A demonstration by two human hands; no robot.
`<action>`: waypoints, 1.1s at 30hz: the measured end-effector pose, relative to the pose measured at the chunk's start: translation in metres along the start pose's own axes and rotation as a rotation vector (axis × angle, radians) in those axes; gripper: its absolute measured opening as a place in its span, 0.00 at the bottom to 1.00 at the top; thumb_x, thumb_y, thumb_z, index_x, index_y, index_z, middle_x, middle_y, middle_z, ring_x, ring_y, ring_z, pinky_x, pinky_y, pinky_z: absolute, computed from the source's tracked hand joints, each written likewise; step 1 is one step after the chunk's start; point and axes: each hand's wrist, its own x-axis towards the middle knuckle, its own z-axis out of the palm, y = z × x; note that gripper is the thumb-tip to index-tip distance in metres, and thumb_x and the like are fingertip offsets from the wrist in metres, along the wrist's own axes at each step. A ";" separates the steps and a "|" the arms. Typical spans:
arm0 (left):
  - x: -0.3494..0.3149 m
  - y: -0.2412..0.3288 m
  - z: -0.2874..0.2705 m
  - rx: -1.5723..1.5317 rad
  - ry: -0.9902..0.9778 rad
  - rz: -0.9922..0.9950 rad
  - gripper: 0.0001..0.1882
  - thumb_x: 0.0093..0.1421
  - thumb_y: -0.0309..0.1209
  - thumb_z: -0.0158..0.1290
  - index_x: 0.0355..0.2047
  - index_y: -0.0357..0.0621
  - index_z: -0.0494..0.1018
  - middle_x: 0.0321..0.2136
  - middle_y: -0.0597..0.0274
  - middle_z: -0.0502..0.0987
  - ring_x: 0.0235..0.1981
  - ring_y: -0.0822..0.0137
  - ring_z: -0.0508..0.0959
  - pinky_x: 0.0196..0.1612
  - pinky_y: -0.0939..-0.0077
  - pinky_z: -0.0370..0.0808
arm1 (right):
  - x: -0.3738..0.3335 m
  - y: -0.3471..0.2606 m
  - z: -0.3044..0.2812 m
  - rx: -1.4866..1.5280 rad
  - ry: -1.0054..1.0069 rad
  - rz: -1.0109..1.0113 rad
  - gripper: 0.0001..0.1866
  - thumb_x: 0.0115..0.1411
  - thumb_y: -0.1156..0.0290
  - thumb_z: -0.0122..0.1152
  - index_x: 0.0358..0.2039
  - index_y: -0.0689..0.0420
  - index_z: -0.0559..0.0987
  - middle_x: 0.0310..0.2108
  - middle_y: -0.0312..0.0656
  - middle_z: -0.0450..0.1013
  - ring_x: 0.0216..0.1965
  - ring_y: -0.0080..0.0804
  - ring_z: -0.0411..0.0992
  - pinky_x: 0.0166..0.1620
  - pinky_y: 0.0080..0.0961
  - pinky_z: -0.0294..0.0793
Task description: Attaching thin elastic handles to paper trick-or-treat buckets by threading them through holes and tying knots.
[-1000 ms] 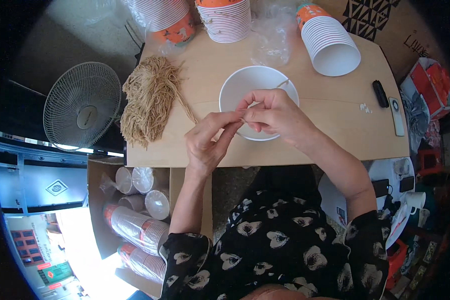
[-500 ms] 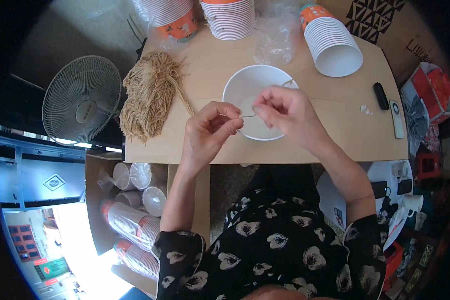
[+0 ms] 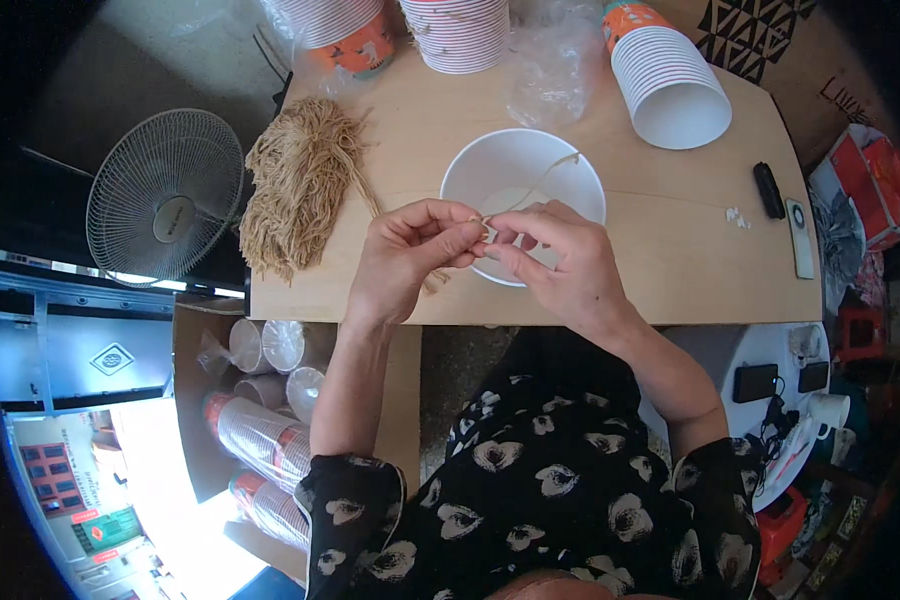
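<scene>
Over the white paper tub (image 3: pixel 465 175), my left hand (image 3: pixel 405 260) pinches a thin tan string (image 3: pixel 542 184) between thumb and forefinger. My right hand (image 3: pixel 575 270) has its thumb and fingers closed on the string right beside the left fingertips, so the two hands almost touch. From there the strand runs up across the inside of the tub to its far right rim. Another tan end hangs below my left hand. What exactly lies between the fingertips is too small to make out. A large bundle of tan strings (image 3: pixel 300 195) lies on the table at the left.
Stacks of paper tubs (image 3: pixel 460 35) and clear plastic wrap (image 3: pixel 550 75) fill the table's far side; another stack (image 3: pixel 675 95) lies tipped at right. Small white bits (image 3: pixel 737 217) sit near a remote (image 3: pixel 798 238). A fan (image 3: pixel 170 210) and a carton of wrapped tubs (image 3: pixel 200 400) stand left.
My right hand has come down and left to meet the left fingertips. The string now stretches from the fingers to the tub's rim, and a tan end hangs below my left hand.
</scene>
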 end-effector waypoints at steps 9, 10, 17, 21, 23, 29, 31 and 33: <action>-0.003 0.004 0.013 0.070 0.048 0.020 0.08 0.61 0.23 0.62 0.40 0.36 0.79 0.32 0.59 0.83 0.33 0.71 0.83 0.37 0.82 0.81 | 0.000 0.011 0.000 -0.151 0.105 -0.290 0.10 0.51 0.81 0.70 0.36 0.60 0.82 0.31 0.41 0.82 0.28 0.31 0.75 0.35 0.27 0.72; -0.003 0.003 0.013 0.085 0.038 0.035 0.07 0.61 0.23 0.61 0.39 0.36 0.78 0.32 0.59 0.83 0.33 0.70 0.84 0.36 0.82 0.81 | 0.000 0.011 0.000 -0.148 0.110 -0.296 0.10 0.51 0.82 0.69 0.36 0.60 0.82 0.31 0.41 0.81 0.29 0.31 0.75 0.35 0.27 0.72; -0.003 0.006 0.015 0.052 -0.002 0.005 0.08 0.61 0.23 0.61 0.40 0.35 0.78 0.33 0.59 0.82 0.36 0.70 0.83 0.40 0.80 0.81 | -0.001 0.008 -0.002 -0.119 0.095 -0.217 0.10 0.52 0.84 0.67 0.36 0.60 0.82 0.31 0.40 0.79 0.30 0.31 0.75 0.37 0.28 0.71; -0.003 0.001 0.010 0.044 -0.013 0.022 0.07 0.62 0.20 0.59 0.41 0.34 0.77 0.35 0.56 0.82 0.36 0.66 0.84 0.44 0.74 0.82 | -0.001 0.007 0.000 -0.101 0.089 -0.194 0.09 0.52 0.83 0.67 0.35 0.60 0.82 0.31 0.40 0.79 0.31 0.30 0.75 0.37 0.26 0.73; -0.004 0.001 0.010 0.063 -0.006 0.027 0.07 0.62 0.19 0.58 0.41 0.33 0.77 0.36 0.56 0.82 0.37 0.65 0.84 0.45 0.73 0.83 | -0.001 0.006 0.001 -0.057 0.095 -0.147 0.08 0.52 0.84 0.68 0.34 0.60 0.82 0.31 0.38 0.79 0.31 0.29 0.75 0.36 0.24 0.74; -0.004 0.004 0.014 -0.011 -0.020 0.015 0.07 0.63 0.21 0.58 0.41 0.31 0.76 0.36 0.56 0.82 0.37 0.68 0.83 0.44 0.77 0.81 | -0.002 0.009 0.005 -0.038 0.175 -0.153 0.08 0.50 0.80 0.70 0.31 0.56 0.82 0.28 0.36 0.79 0.26 0.30 0.74 0.34 0.26 0.71; -0.006 0.006 0.013 0.010 -0.034 0.019 0.08 0.63 0.21 0.58 0.41 0.31 0.76 0.36 0.56 0.81 0.38 0.68 0.83 0.45 0.77 0.81 | -0.004 0.008 0.002 -0.042 0.140 -0.137 0.08 0.51 0.82 0.69 0.32 0.58 0.82 0.29 0.37 0.79 0.29 0.29 0.74 0.34 0.25 0.72; -0.006 0.005 0.012 0.031 -0.053 0.019 0.08 0.63 0.21 0.58 0.42 0.31 0.76 0.37 0.56 0.81 0.39 0.68 0.83 0.46 0.77 0.80 | -0.004 0.009 0.000 -0.049 0.109 -0.117 0.09 0.52 0.84 0.68 0.34 0.59 0.83 0.30 0.38 0.79 0.31 0.28 0.74 0.35 0.23 0.74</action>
